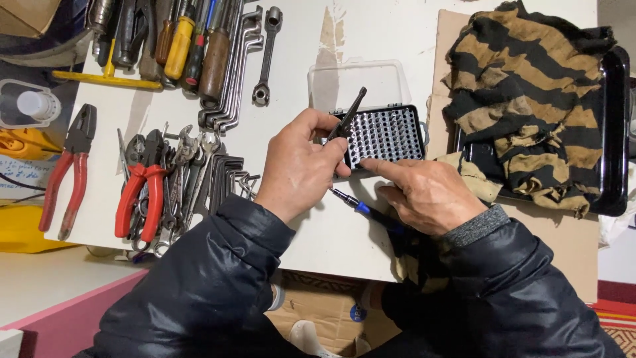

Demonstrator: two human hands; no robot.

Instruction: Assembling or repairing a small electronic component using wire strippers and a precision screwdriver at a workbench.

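Here the left hand holds black tweezers in a closed grip between thumb and fingers, their points aimed up and away over the near-left corner of a black bit case. The case lies open on the white tabletop, its clear lid folded back behind it and rows of small metal bits standing in its tray. The right hand rests just beside the case's near edge, forefinger stretched out to touch that edge, while its other fingers curl around a slim screwdriver with a blue collar whose tip pokes out leftward between the two hands. To the left lie red-handled pliers, loose hex keys and spanners. To the right, a striped tan-and-black cloth is heaped on a black tray.
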